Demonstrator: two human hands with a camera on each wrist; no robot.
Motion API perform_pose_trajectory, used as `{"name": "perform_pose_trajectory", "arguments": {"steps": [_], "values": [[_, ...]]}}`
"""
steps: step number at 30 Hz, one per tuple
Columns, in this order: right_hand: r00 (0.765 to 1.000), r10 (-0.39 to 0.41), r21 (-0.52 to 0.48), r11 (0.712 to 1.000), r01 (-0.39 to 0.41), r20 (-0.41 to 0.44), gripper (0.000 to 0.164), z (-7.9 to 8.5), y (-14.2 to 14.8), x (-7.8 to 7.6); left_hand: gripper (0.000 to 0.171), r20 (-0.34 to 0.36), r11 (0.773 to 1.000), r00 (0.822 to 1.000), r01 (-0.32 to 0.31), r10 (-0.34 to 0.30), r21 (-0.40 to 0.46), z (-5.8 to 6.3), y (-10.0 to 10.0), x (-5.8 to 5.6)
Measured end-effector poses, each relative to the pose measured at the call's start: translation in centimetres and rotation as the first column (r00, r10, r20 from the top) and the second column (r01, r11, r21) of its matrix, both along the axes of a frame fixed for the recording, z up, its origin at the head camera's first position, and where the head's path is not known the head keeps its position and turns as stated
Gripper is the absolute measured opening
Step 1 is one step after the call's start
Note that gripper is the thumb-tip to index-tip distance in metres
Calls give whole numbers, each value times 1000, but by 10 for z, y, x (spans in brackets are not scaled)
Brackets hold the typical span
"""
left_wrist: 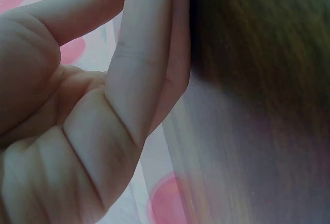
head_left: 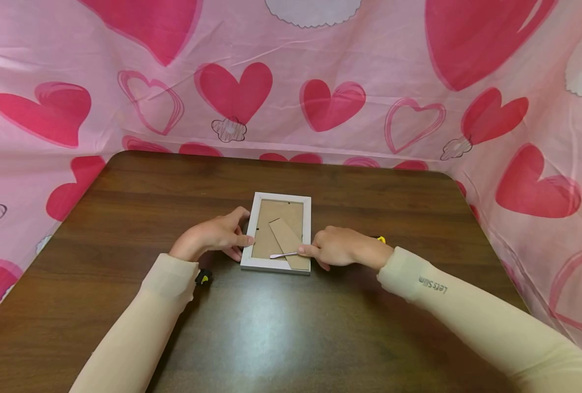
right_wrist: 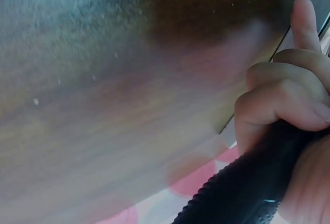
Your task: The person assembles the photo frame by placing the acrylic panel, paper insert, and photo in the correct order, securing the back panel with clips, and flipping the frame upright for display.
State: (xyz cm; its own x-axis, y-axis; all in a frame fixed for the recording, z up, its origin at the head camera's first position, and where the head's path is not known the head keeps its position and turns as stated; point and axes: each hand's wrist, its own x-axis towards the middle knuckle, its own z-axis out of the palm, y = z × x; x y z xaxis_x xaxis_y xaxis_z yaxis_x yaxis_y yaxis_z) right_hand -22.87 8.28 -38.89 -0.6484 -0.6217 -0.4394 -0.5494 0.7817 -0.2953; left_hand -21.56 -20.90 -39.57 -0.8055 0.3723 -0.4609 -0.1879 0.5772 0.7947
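A white picture frame (head_left: 275,265) lies face down, its brown backing board (head_left: 266,215) showing. Diagonally across the board runs a brown easel leg (head_left: 285,237). At the frame's left side, my left hand (head_left: 219,232) grips the edge, thumb on the white border and fingers along the outer side. My right hand (head_left: 337,245) holds a flat-tipped screwdriver (head_left: 283,255), its metal blade pointing left over the leg's lower part. The curled fingers (right_wrist: 278,100) wrap the black ribbed handle (right_wrist: 242,182) in the right wrist view. Left fingers (left_wrist: 139,53) fill the left wrist view, the gripped edge hidden there.
The dark wooden table (head_left: 271,327) has rounded far corners. Behind and beside it hangs a pink cloth (head_left: 281,49) with red hearts. Small dark tabs (head_left: 289,203) stand at the backing board's edges. A black and yellow item (head_left: 203,277) sits by my left wrist.
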Motion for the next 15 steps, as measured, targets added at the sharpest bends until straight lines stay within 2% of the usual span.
{"name": "perform_pose_trajectory", "arguments": {"steps": [4,8,15], "values": [[999,14,21,1000,-13,-31,66,3,0,1,66,-3,1000,1000,5,-5,-3,-1,1,0],[1000,-6,50,999,7,-20,65,5,-1,3,67,-3,1000,1000,12,-12,-4,-1,2,-1],[998,-34,110,993,39,-47,53,12,-6,6,68,-13,1000,1000,14,-14,-20,0,0,-1]]}}
